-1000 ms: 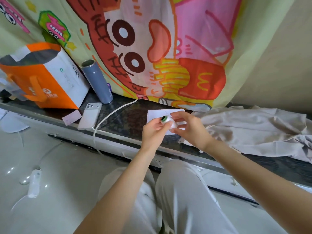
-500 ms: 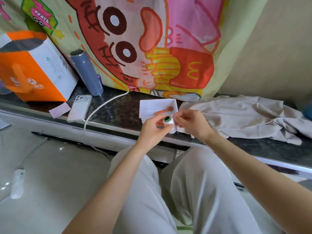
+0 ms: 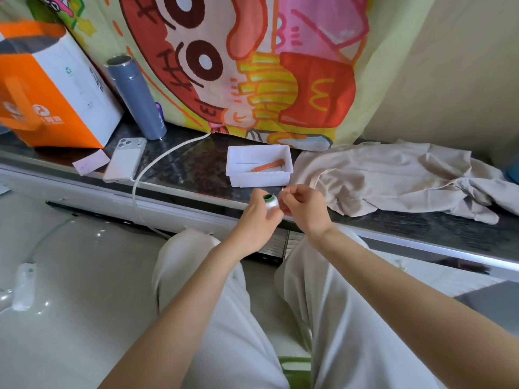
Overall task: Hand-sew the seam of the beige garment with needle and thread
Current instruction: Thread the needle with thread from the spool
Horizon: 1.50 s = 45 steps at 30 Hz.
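My left hand (image 3: 257,220) grips a small white thread spool with a green core (image 3: 270,201) just in front of the dark ledge. My right hand (image 3: 304,209) is right beside the spool, its fingertips pinching a thin needle (image 3: 282,189) or thread end at the spool's side; it is too fine to tell which. The crumpled beige garment (image 3: 393,178) lies on the ledge to the right, untouched. A white plastic tray (image 3: 258,179) just behind my hands holds an orange tool (image 3: 268,166) and a needle-like sliver.
On the dark stone ledge (image 3: 193,164) to the left sit a white phone (image 3: 125,160), a white cable (image 3: 157,161), a grey flask (image 3: 137,98) and an orange-and-white paper bag (image 3: 53,88). A cartoon cloth hangs behind. My knees are below the ledge.
My hands with the spool have drawn back from over the tray toward the ledge's front edge, uncovering the tray. The view has tilted downward.
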### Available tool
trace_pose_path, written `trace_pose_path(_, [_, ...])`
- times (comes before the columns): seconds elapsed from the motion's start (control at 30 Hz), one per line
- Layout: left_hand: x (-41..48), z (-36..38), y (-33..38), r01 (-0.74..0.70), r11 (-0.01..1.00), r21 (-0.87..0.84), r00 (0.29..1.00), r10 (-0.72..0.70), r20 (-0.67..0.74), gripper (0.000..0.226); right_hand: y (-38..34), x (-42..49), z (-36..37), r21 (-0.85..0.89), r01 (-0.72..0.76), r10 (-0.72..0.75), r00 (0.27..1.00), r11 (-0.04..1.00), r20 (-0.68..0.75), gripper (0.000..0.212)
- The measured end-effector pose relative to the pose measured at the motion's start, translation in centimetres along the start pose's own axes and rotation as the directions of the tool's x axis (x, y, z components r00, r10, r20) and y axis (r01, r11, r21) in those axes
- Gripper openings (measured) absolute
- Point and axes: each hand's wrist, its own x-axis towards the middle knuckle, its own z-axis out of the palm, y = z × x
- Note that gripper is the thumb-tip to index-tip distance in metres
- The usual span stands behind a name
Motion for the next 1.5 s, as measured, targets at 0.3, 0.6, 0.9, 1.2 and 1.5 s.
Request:
trace_pose_path(0.3, [-1.3, -1.3, -4.2, 0.258, 0.965, -0.038, 0.964, -0.255, 0.072, 0.01, -0.1, 1.3, -1.5, 0.155, -0.077, 0.082, 0.996, 0.985, -0.027, 0.024])
trace_pose_path(0.6, [1.5, -0.9, -2.9, 0.125, 0.895, -0.428, 0.987, -0.156, -0.039, 0.011, 1.9, -0.4, -1.3, 0.027, -0.075, 0.068, 0.977, 0.997, 0.203, 0.018])
trace_pose_path(0.9, [1.9, -0.1, -3.1, 0.125, 0.96, -0.25, 0.992, -0.127, 0.01, 0.006, 3.4, -0.4, -1.8, -0.046, -0.086, 0.096, 0.946, 0.995, 0.309, 0.016])
trace_pose_path(1.2, [1.4, -0.4, -3.9, 0.171, 0.969, -0.178, 0.983, -0.18, -0.038, 0.017, 4.0, 0.7, -2.6, -0.4, 0.076, 0.046, 0.957, 0.913, 0.286, 0.028])
trace_pose_path(1.5, [1.2, -0.7, -4.8, 0.219, 0.976, -0.007, 0.964, -0.218, -0.15, 0.024, 4.0, 1.1, -3.2, -0.207, -0.029, 0.043, 0.997, 0.978, 0.061, 0.017])
